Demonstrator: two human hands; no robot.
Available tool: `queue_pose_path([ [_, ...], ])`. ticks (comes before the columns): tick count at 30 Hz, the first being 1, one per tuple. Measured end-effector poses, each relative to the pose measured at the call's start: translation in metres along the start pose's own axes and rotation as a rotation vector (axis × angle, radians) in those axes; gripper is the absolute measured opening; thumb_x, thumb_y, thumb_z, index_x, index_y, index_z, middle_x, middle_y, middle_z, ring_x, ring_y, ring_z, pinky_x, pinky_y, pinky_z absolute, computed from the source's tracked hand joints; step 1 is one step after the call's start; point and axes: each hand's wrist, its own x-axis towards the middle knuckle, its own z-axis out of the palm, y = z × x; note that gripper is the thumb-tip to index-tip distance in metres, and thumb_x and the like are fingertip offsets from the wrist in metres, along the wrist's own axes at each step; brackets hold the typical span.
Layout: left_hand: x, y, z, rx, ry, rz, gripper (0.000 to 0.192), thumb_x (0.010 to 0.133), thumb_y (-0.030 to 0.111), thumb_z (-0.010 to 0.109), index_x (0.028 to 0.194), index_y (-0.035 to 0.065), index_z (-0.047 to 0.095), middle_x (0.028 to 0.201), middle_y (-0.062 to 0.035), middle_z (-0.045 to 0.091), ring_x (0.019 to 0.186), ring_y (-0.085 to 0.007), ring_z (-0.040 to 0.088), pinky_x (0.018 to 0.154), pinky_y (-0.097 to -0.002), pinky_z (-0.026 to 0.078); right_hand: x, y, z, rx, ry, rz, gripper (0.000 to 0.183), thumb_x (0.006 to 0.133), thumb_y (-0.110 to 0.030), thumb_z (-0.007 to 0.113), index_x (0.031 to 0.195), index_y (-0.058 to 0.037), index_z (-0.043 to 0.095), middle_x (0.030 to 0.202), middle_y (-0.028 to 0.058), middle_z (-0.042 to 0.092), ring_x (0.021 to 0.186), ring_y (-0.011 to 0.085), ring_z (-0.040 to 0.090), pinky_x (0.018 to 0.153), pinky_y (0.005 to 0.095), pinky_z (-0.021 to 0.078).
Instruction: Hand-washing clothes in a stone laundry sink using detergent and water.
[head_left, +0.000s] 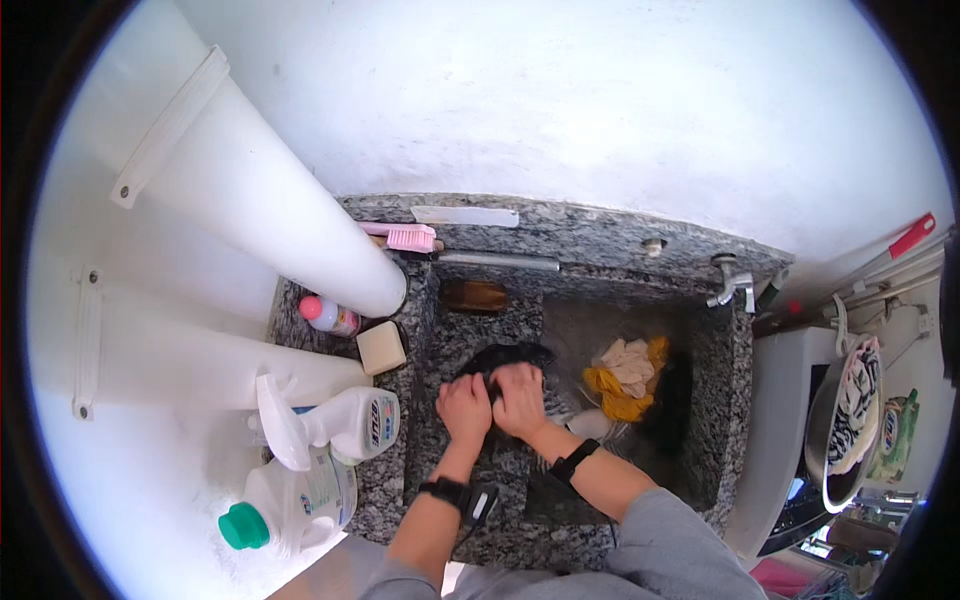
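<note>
My left hand and my right hand lie side by side over the washboard part of a speckled granite sink. The fingers of both are curled on a wet black cloth, which spreads out just beyond them. In the basin to the right, a yellow cloth and a pale beige cloth lie bunched together. A whitish item and striped fabric are partly hidden by my right forearm. A black band is on each wrist.
A soap bar, a spray bottle, a green-capped jug and a pink-capped bottle stand at left. A pink brush lies at the back ledge. A metal tap and a metal basin with cloths are at right.
</note>
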Motion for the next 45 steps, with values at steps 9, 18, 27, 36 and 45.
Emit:
queue_pose_path([
  [9, -0.035, -0.020, -0.009, -0.267, -0.018, 0.128, 0.024, 0.087, 0.022, 0.055, 0.102, 0.0031, 0.059, 0.099, -0.0175, 0.060, 0.096, -0.0380, 0.054, 0.086, -0.0466, 0.041, -0.022, -0.028, -0.009, 0.252, 0.116, 0.198, 0.021, 0.086, -0.023, 0.058, 0.083, -0.0026, 0.057, 0.089, 0.0166, 0.058, 0.089, 0.0371, 0.053, 0.078, 0.0451, 0.0407],
  [18, 0.045, -0.015, 0.038, 0.247, 0.103, -0.001, 0.035, 0.090, 0.033, 0.047, 0.108, 0.0039, 0.057, 0.102, -0.0201, 0.062, 0.100, -0.0428, 0.054, 0.090, -0.0540, 0.039, 0.042, 0.029, 0.033, -0.238, 0.042, 0.171, 0.026, 0.087, -0.029, 0.055, 0.102, -0.0088, 0.060, 0.099, 0.0156, 0.057, 0.096, 0.0347, 0.053, 0.081, 0.0442, 0.0426],
  [27, -0.060, -0.010, -0.011, -0.054, -0.073, 0.110, 0.026, 0.089, 0.028, 0.053, 0.087, 0.0026, 0.058, 0.083, -0.0196, 0.062, 0.076, -0.0396, 0.058, 0.071, -0.0511, 0.043, -0.058, -0.020, 0.003, 0.053, -0.024, 0.208, 0.023, 0.088, -0.028, 0.050, 0.094, -0.0089, 0.061, 0.102, 0.0132, 0.060, 0.098, 0.0340, 0.053, 0.085, 0.0440, 0.0395],
  [36, 0.029, -0.008, 0.008, -0.159, -0.232, -0.063, 0.032, 0.091, 0.034, 0.048, 0.099, 0.0069, 0.063, 0.104, -0.0215, 0.061, 0.101, -0.0394, 0.055, 0.087, -0.0502, 0.042, 0.021, 0.014, 0.014, 0.043, -0.288, 0.584, 0.032, 0.090, -0.035, 0.049, 0.113, -0.0160, 0.061, 0.124, 0.0184, 0.050, 0.116, 0.0396, 0.045, 0.098, 0.0534, 0.0325],
  [45, 0.030, 0.007, 0.031, 0.057, 0.006, -0.109, 0.027, 0.092, 0.029, 0.047, 0.086, 0.0047, 0.058, 0.083, -0.0190, 0.063, 0.084, -0.0425, 0.057, 0.077, -0.0527, 0.043, 0.028, 0.040, 0.021, 0.096, -0.158, 0.185, 0.023, 0.087, -0.023, 0.051, 0.101, -0.0070, 0.060, 0.106, 0.0138, 0.057, 0.098, 0.0343, 0.051, 0.086, 0.0462, 0.0373],
])
